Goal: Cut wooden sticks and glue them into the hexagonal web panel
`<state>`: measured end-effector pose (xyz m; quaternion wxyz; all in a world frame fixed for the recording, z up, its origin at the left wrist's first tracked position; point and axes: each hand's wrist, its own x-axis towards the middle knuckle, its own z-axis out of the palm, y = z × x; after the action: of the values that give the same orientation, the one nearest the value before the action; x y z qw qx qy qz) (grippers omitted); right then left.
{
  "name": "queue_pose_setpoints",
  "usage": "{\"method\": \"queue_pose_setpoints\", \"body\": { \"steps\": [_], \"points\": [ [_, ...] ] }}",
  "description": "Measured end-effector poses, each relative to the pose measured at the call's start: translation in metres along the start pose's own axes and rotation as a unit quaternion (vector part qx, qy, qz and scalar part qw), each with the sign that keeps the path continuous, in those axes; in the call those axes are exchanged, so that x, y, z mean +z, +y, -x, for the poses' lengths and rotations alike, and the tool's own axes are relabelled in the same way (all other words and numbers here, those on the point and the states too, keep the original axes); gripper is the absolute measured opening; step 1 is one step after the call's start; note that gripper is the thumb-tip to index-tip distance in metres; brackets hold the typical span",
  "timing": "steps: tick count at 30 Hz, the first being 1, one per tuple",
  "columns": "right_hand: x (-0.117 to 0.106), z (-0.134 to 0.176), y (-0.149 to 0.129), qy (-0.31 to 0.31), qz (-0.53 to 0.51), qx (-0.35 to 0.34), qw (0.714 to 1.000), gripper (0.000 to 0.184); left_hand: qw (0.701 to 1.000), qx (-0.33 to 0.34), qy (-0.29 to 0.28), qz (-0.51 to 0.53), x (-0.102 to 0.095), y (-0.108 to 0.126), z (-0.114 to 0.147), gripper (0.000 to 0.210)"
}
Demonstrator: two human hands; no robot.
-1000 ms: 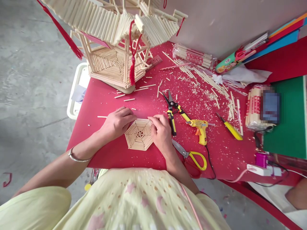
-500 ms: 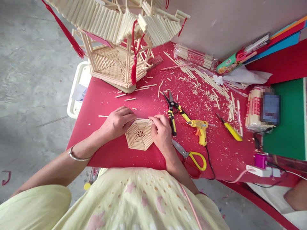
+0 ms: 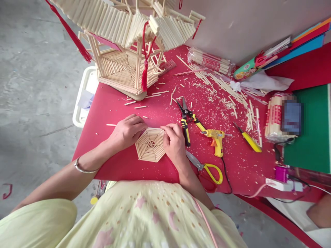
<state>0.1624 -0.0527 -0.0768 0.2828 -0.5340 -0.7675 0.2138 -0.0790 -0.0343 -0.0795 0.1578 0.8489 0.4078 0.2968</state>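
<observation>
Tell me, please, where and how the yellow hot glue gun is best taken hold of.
The hot glue gun is probably best gripped by its handle, the right hand coming from the near right side. The handle extends toward the near side, while the nozzle and orange trigger face left, away from that approach. Avoid tugging the black cord.

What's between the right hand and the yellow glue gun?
Head view: a black-and-yellow shears handle lies on the red table between the right hand and the glue gun.
</observation>
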Motion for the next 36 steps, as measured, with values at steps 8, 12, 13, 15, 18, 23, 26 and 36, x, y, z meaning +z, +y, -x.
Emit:
{"method": "queue_pose_setpoints", "body": {
  "steps": [8,12,13,15,18,23,26,36],
  "points": [
    [-0.0006,0.0010,0.0007,0.002,0.000,-0.002,1.000,0.041,1.000,-0.013,0.012,0.017,0.0003,0.0009,-0.0016,0.022],
    [-0.0001,0.0011,0.0016,0.005,0.000,-0.004,1.000,0.042,1.000,-0.017,0.009,0.016,-0.0003,0.0002,-0.0017,0.020],
    [0.0000,0.0011,0.0017,0.006,0.001,-0.004,1.000,0.041,1.000,-0.017,0.008,0.016,-0.0006,0.0001,-0.0018,0.019],
    [0.0004,0.0011,0.0016,0.004,0.002,-0.004,1.000,0.042,1.000,-0.016,0.007,0.017,-0.0008,0.0001,-0.0019,0.019],
    [0.0006,0.0010,0.0010,0.005,0.000,-0.004,1.000,0.041,1.000,-0.015,0.009,0.016,-0.0001,-0.0006,-0.0014,0.019],
    [-0.0001,0.0005,0.0002,0.009,-0.002,-0.005,1.000,0.040,1.000,-0.018,0.003,0.014,0.0018,-0.0024,0.0005,0.019],
    [-0.0005,0.0002,0.0000,0.006,-0.002,-0.003,1.000,0.039,1.000,-0.019,0.006,0.012,0.0020,-0.0024,0.0005,0.019],
    [-0.0009,0.0009,-0.0003,-0.001,0.003,0.004,1.000,0.042,0.999,-0.039,0.020,0.003,0.0028,-0.0001,0.0002,0.020]
  ]
}}
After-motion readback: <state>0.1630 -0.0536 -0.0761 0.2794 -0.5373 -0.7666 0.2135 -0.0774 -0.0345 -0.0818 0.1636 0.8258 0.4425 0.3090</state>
